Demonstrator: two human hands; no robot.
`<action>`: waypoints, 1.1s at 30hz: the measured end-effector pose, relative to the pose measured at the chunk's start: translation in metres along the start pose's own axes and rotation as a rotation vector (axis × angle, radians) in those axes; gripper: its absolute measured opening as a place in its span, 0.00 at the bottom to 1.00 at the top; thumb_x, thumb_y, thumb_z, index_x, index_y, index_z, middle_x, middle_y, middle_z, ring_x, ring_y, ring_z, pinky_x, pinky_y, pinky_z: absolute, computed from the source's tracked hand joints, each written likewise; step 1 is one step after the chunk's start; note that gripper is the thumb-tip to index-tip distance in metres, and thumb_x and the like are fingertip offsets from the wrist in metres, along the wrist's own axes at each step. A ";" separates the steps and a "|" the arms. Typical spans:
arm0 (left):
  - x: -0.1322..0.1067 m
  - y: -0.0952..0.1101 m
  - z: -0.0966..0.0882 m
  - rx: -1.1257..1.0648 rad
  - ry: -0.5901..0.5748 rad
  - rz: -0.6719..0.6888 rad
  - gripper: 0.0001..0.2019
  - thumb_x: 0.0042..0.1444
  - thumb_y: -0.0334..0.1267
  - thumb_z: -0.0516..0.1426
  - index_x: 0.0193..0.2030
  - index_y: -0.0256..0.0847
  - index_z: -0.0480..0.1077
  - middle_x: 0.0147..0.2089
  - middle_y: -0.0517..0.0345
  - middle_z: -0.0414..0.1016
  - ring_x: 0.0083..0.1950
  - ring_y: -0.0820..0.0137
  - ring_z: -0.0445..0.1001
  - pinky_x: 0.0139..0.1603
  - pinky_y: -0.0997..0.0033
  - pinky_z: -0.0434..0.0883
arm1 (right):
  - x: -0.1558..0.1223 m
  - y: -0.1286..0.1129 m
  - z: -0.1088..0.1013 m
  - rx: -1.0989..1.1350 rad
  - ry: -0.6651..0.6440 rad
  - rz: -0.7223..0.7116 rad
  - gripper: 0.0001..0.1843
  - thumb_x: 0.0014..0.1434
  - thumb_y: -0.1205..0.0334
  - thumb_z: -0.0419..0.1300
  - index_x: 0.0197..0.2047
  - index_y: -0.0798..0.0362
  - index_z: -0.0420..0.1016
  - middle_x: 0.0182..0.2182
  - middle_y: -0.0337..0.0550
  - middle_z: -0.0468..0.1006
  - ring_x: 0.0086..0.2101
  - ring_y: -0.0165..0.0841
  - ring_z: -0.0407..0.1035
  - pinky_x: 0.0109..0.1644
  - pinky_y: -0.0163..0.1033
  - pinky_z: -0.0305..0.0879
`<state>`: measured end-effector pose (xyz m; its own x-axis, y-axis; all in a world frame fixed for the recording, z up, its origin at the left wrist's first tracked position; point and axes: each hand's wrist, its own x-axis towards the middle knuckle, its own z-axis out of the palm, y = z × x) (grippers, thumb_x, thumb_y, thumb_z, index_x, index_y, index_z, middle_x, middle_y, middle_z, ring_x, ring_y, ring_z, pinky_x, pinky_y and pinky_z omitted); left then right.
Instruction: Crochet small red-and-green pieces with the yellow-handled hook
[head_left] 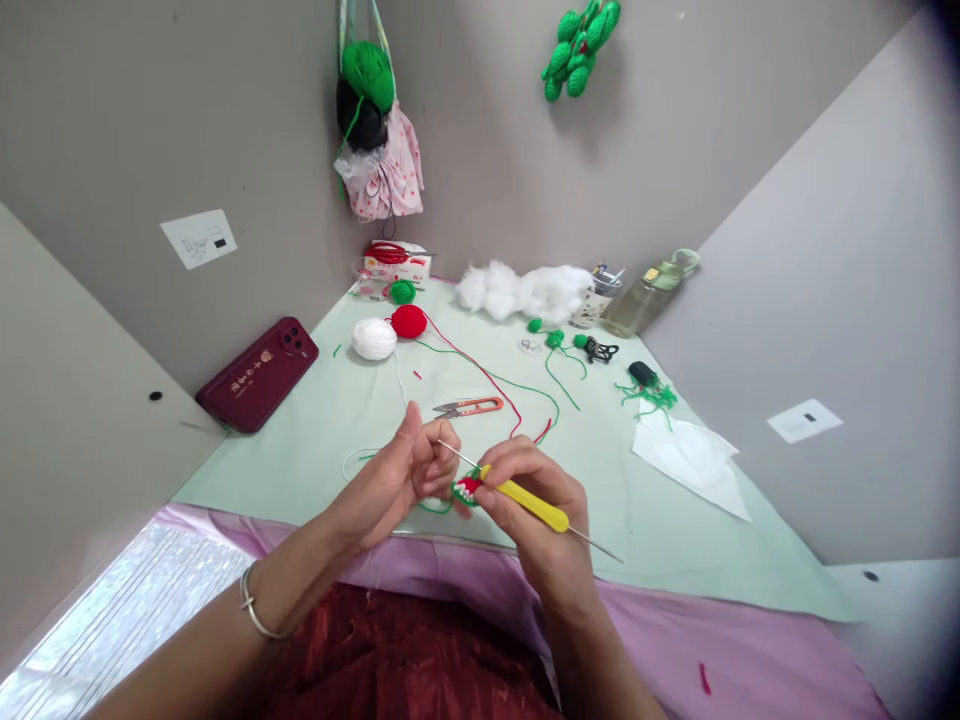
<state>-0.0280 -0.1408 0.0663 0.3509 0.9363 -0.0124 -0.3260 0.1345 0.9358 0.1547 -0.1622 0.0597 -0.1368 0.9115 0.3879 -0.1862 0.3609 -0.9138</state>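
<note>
My right hand (540, 500) is closed around the yellow handle of a crochet hook (534, 503), whose thin metal tip points up and left toward my other hand. Close to my right fingertips is a small crocheted piece (466, 489) in red, white and green. On its left side, my left hand (420, 468) has its fingers curled in and the thumb raised. White yarn (401, 378) runs from a white ball (374, 340) down behind that thumb. Just beyond the hands lie orange-handled thread snips (478, 406). My left fingers partly hide where the strands go.
A red yarn ball (409, 321), a green one (403, 292) and white stuffing (521, 291) lie farther back. A dark red phone (259, 375) leans at left. At right are a bottle (649, 295), green crocheted parts (555, 339) and white paper (690, 460).
</note>
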 end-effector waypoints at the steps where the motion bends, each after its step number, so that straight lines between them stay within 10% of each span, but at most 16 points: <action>1: -0.001 0.006 0.001 -0.091 -0.011 -0.051 0.34 0.63 0.76 0.45 0.29 0.45 0.63 0.26 0.65 0.52 0.23 0.72 0.52 0.21 0.71 0.69 | -0.001 0.001 -0.002 0.002 0.010 -0.011 0.07 0.61 0.68 0.71 0.36 0.44 0.82 0.34 0.38 0.79 0.37 0.32 0.73 0.39 0.38 0.71; 4: -0.008 0.031 0.000 -0.282 0.246 0.081 0.29 0.68 0.69 0.47 0.35 0.46 0.70 0.32 0.57 0.68 0.26 0.72 0.63 0.21 0.76 0.71 | -0.004 0.003 -0.006 -0.004 0.042 -0.014 0.07 0.61 0.68 0.71 0.37 0.44 0.82 0.35 0.39 0.78 0.37 0.33 0.73 0.39 0.39 0.71; 7: -0.013 0.047 -0.005 -0.332 0.390 0.303 0.30 0.73 0.64 0.40 0.41 0.49 0.76 0.48 0.54 0.81 0.50 0.67 0.80 0.54 0.64 0.81 | -0.007 0.007 -0.007 -0.028 0.060 -0.015 0.06 0.61 0.66 0.71 0.37 0.45 0.82 0.35 0.39 0.78 0.37 0.34 0.73 0.39 0.39 0.71; 12: -0.014 0.020 -0.009 0.438 0.220 0.645 0.38 0.73 0.64 0.40 0.19 0.47 0.71 0.52 0.57 0.86 0.75 0.55 0.66 0.83 0.42 0.43 | -0.008 0.005 -0.003 -0.097 0.067 -0.072 0.06 0.62 0.67 0.70 0.36 0.45 0.81 0.34 0.40 0.78 0.37 0.35 0.73 0.41 0.41 0.71; 15: -0.014 -0.001 -0.005 0.765 0.110 0.620 0.23 0.71 0.56 0.54 0.33 0.48 0.82 0.61 0.53 0.83 0.78 0.51 0.61 0.82 0.38 0.36 | -0.008 0.001 -0.004 -0.139 0.055 -0.119 0.07 0.63 0.68 0.69 0.38 0.45 0.81 0.35 0.40 0.79 0.38 0.34 0.73 0.42 0.41 0.72; 19: -0.017 -0.008 0.006 0.425 -0.010 0.213 0.15 0.67 0.47 0.62 0.59 0.51 0.80 0.63 0.51 0.80 0.66 0.55 0.75 0.68 0.49 0.71 | -0.007 -0.002 -0.006 -0.275 0.011 -0.217 0.12 0.64 0.72 0.66 0.42 0.43 0.82 0.36 0.40 0.81 0.40 0.36 0.75 0.45 0.43 0.73; 25: -0.019 -0.006 0.014 0.063 0.059 0.071 0.17 0.60 0.37 0.69 0.56 0.52 0.82 0.39 0.63 0.78 0.42 0.72 0.77 0.48 0.74 0.75 | -0.009 0.001 -0.004 -0.514 -0.036 -0.358 0.24 0.65 0.75 0.64 0.58 0.38 0.80 0.41 0.43 0.83 0.41 0.37 0.77 0.45 0.43 0.77; 33: -0.020 -0.004 0.016 -0.045 0.101 0.050 0.24 0.58 0.35 0.71 0.61 0.55 0.80 0.37 0.66 0.78 0.41 0.75 0.74 0.49 0.76 0.72 | -0.009 0.006 0.004 -0.628 0.098 -0.567 0.26 0.66 0.76 0.63 0.60 0.40 0.81 0.43 0.44 0.81 0.40 0.33 0.79 0.40 0.39 0.80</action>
<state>-0.0190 -0.1652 0.0681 0.2439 0.9698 -0.0033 -0.3810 0.0989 0.9193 0.1508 -0.1695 0.0512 -0.0957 0.5621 0.8215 0.3773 0.7842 -0.4926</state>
